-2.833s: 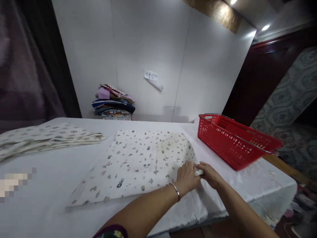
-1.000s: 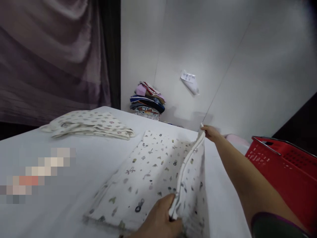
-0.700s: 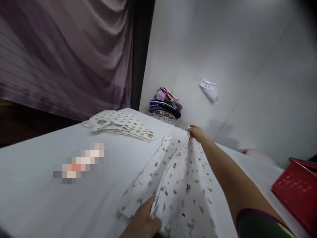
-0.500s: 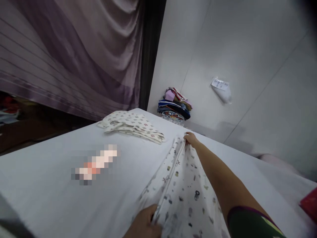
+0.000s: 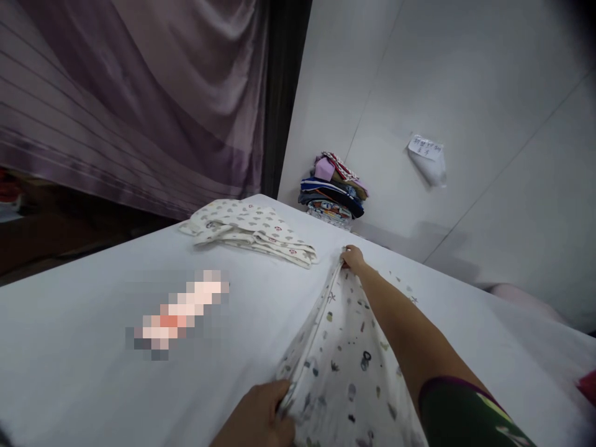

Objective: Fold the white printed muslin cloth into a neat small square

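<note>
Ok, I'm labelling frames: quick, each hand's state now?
Left hand: closed, holding the printed cloth nearer the camera.
Right hand: closed, holding the same cloth farther out.

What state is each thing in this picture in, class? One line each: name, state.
Held cloth: one edge pulled straight.
Left hand: closed on that edge's near end.
Right hand: closed on its far end.
Cream cloth: folded, lying on the table.
Clothes pile: stacked.
Curtain: hanging in folds.
Pixelated item: too blurred to tell.
</note>
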